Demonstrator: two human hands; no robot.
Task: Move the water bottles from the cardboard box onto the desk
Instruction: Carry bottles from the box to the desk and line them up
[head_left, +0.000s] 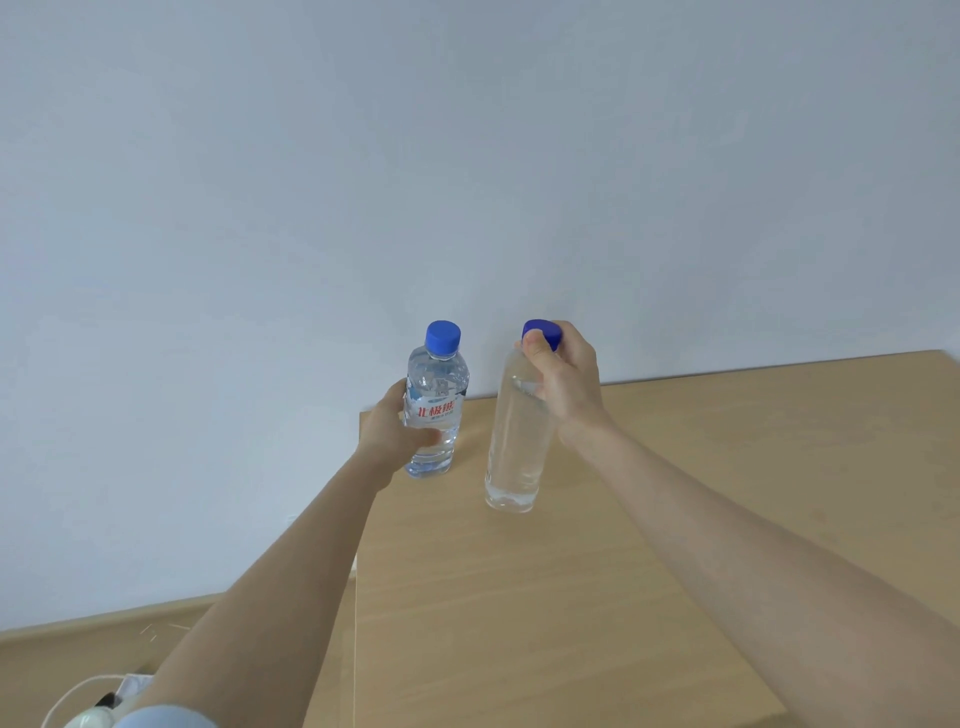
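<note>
Left hand (387, 431) grips labelled bottle (435, 400) mid-body; right hand (563, 382) pinches bare bottle (519, 441) at cap; both upright, just above desk (675, 467).

labelled bottle (434, 410): we are seeing a short clear bottle, nearly full, with a blue cap and a white label in red characters; it is standing upright near the desk's far left corner, and our left hand (387, 434) is gripping its middle.
plain bottle (519, 447): we are seeing a taller clear one with no label and a blue cap; it is leaning, top to the right, just right of the first, and our right hand (566, 384) is gripping its neck and cap.
desk (649, 597): a pale wood-grain top is lying under both; we are not able to tell whether either base is touching it.
</note>
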